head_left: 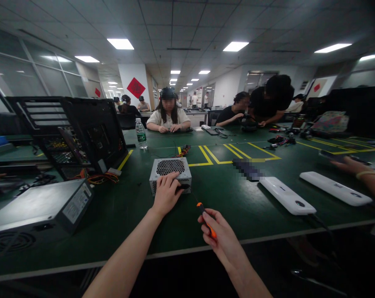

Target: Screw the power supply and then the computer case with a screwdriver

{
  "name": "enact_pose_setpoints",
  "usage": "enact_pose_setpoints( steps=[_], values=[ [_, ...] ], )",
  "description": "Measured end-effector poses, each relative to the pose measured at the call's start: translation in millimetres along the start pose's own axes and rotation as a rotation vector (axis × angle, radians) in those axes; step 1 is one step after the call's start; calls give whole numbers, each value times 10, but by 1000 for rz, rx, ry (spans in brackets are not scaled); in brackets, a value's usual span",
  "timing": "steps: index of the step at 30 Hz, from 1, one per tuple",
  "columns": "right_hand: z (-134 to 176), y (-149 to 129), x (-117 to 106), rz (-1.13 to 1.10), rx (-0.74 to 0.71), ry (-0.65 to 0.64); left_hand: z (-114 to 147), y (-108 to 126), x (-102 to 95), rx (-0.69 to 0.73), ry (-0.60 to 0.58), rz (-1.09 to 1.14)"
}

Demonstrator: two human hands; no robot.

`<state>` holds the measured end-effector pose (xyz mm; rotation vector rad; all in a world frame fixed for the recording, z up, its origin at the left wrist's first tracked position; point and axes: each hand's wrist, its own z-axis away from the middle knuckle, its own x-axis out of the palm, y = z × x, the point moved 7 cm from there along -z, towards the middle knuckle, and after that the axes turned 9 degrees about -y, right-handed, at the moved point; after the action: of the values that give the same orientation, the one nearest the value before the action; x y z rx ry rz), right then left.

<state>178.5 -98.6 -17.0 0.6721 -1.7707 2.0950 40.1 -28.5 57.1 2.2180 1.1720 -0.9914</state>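
Note:
A small grey computer power supply (169, 166) sits on the green table in front of me, its honeycomb vent facing up. My left hand (167, 193) grips its near right part, fingers across the top edge. By the left fingertips is a black piece (183, 187) at the unit's side; I cannot tell whether it is held or part of the casing. My right hand (220, 234) is closed around a screwdriver (200, 207) with an orange and black handle. Its thin shaft points up and left to the power supply's near right corner. Coloured cables (183, 151) lie behind the unit.
On the left stand an open black computer case (94, 132) and a larger power supply (41, 203). A water bottle (141, 134) is farther back. To the right lie two white devices (287, 196) (335, 188). Another person's hand (350, 165) reaches in at right; people sit opposite.

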Motion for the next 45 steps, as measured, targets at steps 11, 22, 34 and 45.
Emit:
enact_pose_setpoints(
  steps=[11, 22, 34, 45],
  values=[
    [10, 182, 168, -224, 199, -45, -2, -10, 5, -11, -4, 11],
    [63, 328, 314, -250, 212, -148, 8, -22, -9, -2, -57, 2],
    [79, 268, 210, -326, 216, -59, 5, -14, -7, -11, -68, -13],
    [-7, 244, 190, -364, 257, -44, 10, 0, -10, -1, -76, -20]
  ],
)
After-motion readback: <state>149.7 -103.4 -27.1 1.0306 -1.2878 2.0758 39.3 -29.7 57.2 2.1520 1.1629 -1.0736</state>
